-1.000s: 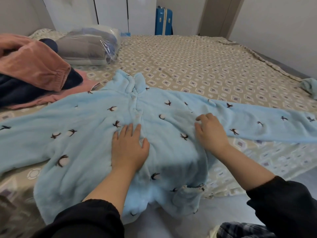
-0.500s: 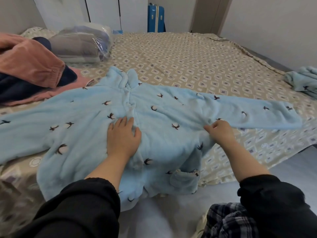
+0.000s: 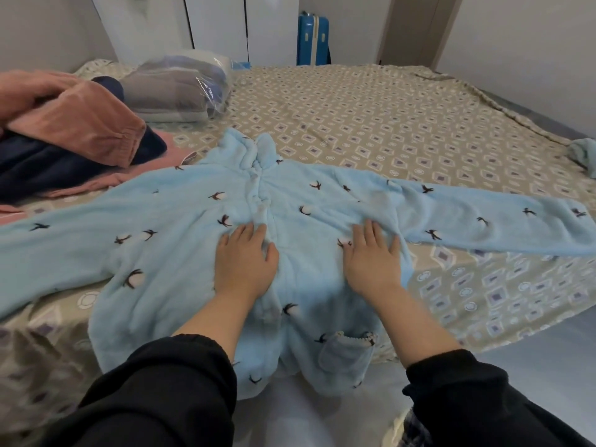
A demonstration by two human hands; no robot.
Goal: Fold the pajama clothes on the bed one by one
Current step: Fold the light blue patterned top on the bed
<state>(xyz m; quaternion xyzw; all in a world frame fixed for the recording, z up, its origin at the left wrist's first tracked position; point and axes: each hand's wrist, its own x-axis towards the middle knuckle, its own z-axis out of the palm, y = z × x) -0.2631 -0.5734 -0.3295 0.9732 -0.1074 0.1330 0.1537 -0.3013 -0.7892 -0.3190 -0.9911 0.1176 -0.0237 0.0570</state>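
**Desk:** Where's the garment?

**Me:** Light-blue pajama top (image 3: pixel 167 240) lies front-up at the bed's (image 3: pixel 354 117) near edge, sleeves out left & right, hem hanging over the near side.

**Desk:** Which step?

**Me:** Smoothing, pre-fold, I'd say; nothing's folded yet. Next, prob. lift the right sleeve (image 3: pixel 490 221) & lay it across the body.

**Desk:** Hands?

**Me:** Left hand (image 3: pixel 243 262) & right hand (image 3: pixel 374 262) are both flat, fingers spread, pressing the chest either side of the front seam. Neither pinches anything. Pink/navy pile (image 3: pixel 80 130) sits far left.

Pajama top (image 3: pixel 180 240) spread across bed (image 3: pixel 403 130); clothes pile (image 3: pixel 71 137) left, bagged bundle (image 3: pixel 180 88) behind, suitcase (image 3: pixel 312 40) beyond.
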